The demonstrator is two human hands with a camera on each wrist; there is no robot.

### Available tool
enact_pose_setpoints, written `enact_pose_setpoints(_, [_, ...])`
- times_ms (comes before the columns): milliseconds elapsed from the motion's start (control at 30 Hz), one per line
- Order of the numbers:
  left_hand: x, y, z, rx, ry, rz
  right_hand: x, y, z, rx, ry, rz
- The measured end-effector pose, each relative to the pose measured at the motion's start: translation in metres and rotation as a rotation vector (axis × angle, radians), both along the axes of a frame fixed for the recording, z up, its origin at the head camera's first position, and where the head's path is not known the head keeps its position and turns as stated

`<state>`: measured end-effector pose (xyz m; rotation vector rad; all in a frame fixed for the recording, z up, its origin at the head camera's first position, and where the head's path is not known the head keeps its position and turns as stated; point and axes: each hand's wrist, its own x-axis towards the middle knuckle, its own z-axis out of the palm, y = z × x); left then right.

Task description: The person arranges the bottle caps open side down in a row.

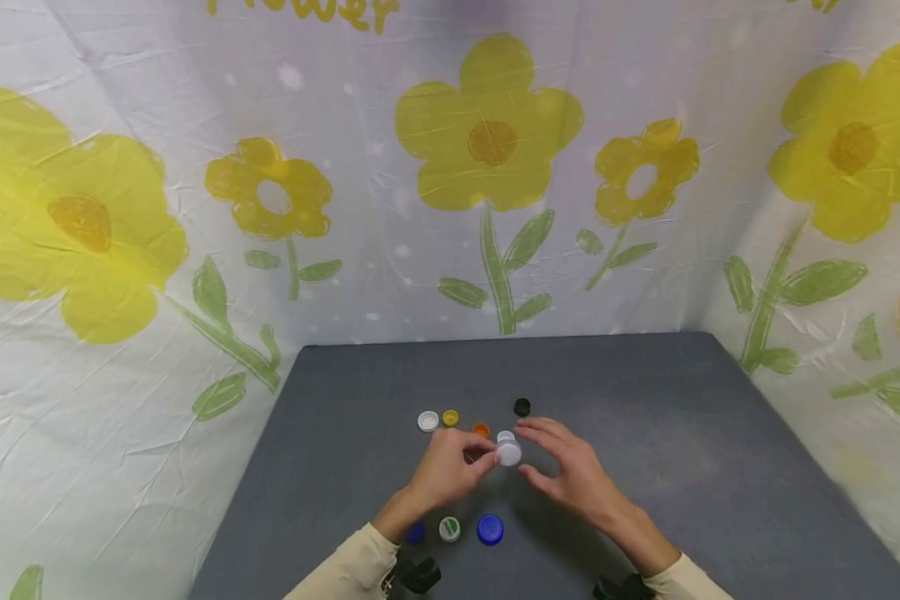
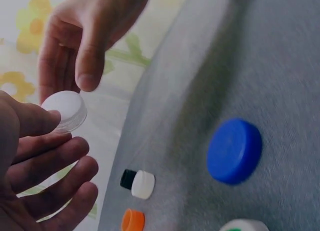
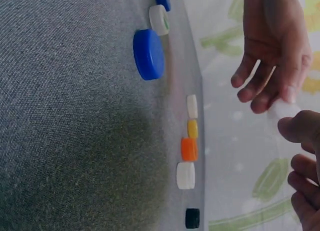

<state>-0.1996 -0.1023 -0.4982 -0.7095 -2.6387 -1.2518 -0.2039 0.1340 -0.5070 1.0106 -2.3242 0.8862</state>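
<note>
My left hand [image 1: 447, 467] pinches a white bottle cap [image 1: 508, 453] between thumb and fingers, held up over the table. In the left wrist view this cap [image 2: 65, 110] shows a flat top and a ridged side, while the other left fingers spread loosely below it. My right hand [image 1: 573, 475] is close on the cap's right, its thumb and fingers parted. From the right wrist, the right thumb [image 3: 297, 127] overlaps the cap's edge. Just beyond the held cap, another white cap [image 1: 506, 436] lies on the table, with an orange cap [image 1: 481, 430] to its left.
Farther back on the grey table [image 1: 345, 383] are a white cap [image 1: 428, 421], a yellow cap [image 1: 451, 417] and a black cap [image 1: 522, 407]. Nearer lie a large blue cap [image 1: 490, 529], a white cap with a green mark [image 1: 449, 529] and a smaller blue cap [image 1: 415, 533].
</note>
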Motion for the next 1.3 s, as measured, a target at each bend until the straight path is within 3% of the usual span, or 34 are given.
enact_pose_setpoints(233, [0.0,-0.002,0.004,0.098,-0.24,-0.03,0.004,0.0,0.002,-0.009,0.006,0.02])
enact_pose_setpoints(400, [0.0,-0.003,0.009,0.137,-0.328,-0.054,0.006,0.001,0.005,0.014,0.022,0.006])
enact_pose_setpoints(500, [-0.001,-0.002,0.011,0.094,-0.258,-0.052,0.006,0.003,0.006,0.021,0.033,0.003])
enact_pose_setpoints(700, [-0.004,0.003,0.01,0.013,0.04,-0.11,0.005,0.007,0.008,0.008,0.051,-0.01])
enact_pose_setpoints(833, [-0.006,0.006,0.009,-0.07,0.172,-0.162,0.006,0.011,0.011,0.0,0.029,-0.02])
enact_pose_setpoints(1000, [-0.007,0.01,0.009,-0.18,0.316,-0.171,0.01,0.016,0.015,0.023,0.009,-0.019])
enact_pose_setpoints(1167, [-0.006,0.016,0.01,-0.261,0.356,-0.175,0.013,0.022,0.016,0.053,0.007,-0.007])
enact_pose_setpoints(1300, [-0.002,0.022,0.012,-0.326,0.32,-0.188,0.016,0.027,0.015,0.084,0.007,0.002])
